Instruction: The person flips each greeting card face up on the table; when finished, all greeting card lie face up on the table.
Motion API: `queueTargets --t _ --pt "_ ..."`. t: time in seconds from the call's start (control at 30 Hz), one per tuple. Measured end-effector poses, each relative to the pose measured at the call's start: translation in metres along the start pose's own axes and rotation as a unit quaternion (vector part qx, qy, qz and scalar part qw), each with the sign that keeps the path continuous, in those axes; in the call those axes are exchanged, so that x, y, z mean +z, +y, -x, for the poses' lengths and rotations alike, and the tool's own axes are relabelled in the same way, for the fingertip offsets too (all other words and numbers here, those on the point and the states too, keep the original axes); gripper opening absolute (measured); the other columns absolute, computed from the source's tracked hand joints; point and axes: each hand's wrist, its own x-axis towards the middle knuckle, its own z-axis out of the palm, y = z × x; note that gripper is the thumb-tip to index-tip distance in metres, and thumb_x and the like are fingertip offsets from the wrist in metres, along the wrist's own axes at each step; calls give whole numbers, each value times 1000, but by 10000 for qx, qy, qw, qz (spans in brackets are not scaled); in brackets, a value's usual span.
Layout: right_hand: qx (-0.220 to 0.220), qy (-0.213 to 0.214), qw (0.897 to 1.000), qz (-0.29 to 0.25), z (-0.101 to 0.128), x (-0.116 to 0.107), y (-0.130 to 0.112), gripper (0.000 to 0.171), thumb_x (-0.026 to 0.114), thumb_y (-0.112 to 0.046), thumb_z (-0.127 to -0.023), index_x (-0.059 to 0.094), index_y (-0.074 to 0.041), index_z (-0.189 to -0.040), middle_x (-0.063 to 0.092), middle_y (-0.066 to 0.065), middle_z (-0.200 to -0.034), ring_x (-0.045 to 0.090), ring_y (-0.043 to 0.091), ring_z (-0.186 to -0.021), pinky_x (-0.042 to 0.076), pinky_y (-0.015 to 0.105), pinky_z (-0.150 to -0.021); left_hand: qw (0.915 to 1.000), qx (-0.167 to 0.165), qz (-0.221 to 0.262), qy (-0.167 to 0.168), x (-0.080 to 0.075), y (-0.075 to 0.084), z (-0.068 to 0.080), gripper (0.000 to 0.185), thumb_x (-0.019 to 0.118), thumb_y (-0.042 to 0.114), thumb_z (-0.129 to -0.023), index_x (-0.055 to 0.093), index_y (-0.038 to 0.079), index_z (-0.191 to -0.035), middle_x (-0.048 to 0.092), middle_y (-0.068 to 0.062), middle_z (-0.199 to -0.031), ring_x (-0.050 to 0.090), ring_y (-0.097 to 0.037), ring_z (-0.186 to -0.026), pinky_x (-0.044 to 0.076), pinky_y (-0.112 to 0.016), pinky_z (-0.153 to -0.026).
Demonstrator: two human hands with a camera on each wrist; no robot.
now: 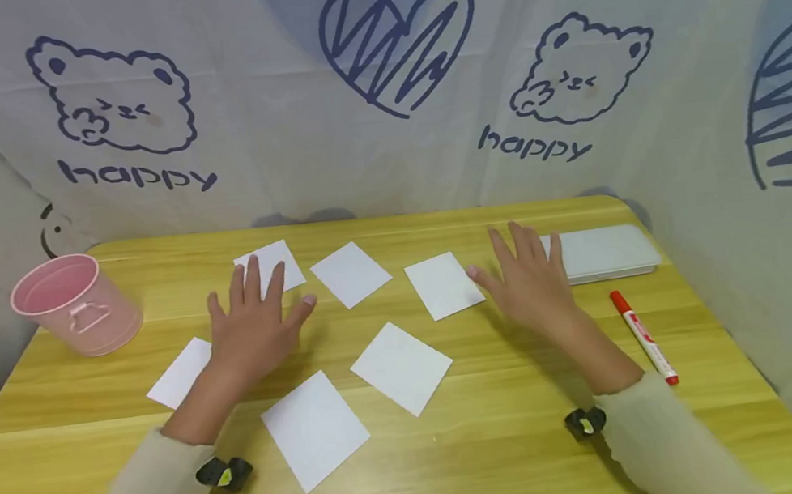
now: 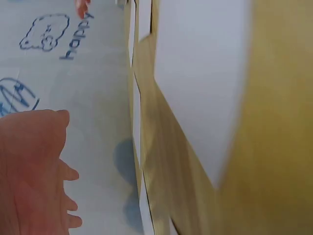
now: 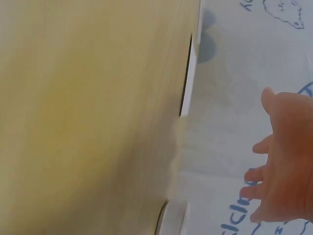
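Both hands hung spread above six white paper squares [image 1: 351,275] on the wooden table [image 1: 507,446], nothing grasped

Left hand [image 1: 255,336]: fingers released, fanned out, raised off the table over the left-hand squares, partly hiding two; right hand [image 1: 534,284]: fingers also released and extended, raised between the rightmost square and the white case [image 1: 609,251]. Squares lay flat and apart, mostly centre and left; pink bucket [image 1: 109,308] stood far left, red-capped marker [image 1: 644,337] lay right, near the case. Judgement: thin squares on a smooth top probably called for a light fingertip press and slide, or a pinch at a corner, one at a time; sleeves [image 1: 141,492] and wrist straps best kept high so as not to drag neighbouring squares
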Motion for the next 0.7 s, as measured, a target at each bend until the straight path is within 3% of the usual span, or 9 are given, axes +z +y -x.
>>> queueTargets --t 0.23,0.37,0.53,0.7 --pt "-406 -349 9982 -281 -28 1 13 75 44 -54 -104 26 -6 -158 32 25 -159 20 44 -150 1 65 -120 9996 257 -74 -113 13 38 -38 81 42 62 -101 21 13 -161 5 -22 -168 15 -44 -151 24 -68 -112" --pt "-644 -649 9943 -555 -43 3 18 73 51 -47 -103 29 -3 -157 34 25 -158 24 45 -149 13 60 -122 9988 431 -39 -247 22 60 -60 75 47 59 -100 31 14 -158 18 -21 -165 27 -45 -146 30 -66 -109" --pt "-789 -1147 9823 -1255 -62 5 23 67 59 -38 -102 36 -4 -154 44 23 -153 34 41 -145 28 56 -119 9960 691 296 -487 32 81 -82 62 53 52 -99 47 17 -150 39 -17 -154 39 -42 -138 38 -61 -107" --pt "-849 -1550 9706 -1633 -78 7 23 62 64 -33 -100 43 -4 -151 51 21 -147 45 38 -139 36 54 -115 9892 918 770 -850 38 92 -100 51 57 46 -99 57 18 -142 50 -13 -143 46 -39 -130 50 -54 -91"
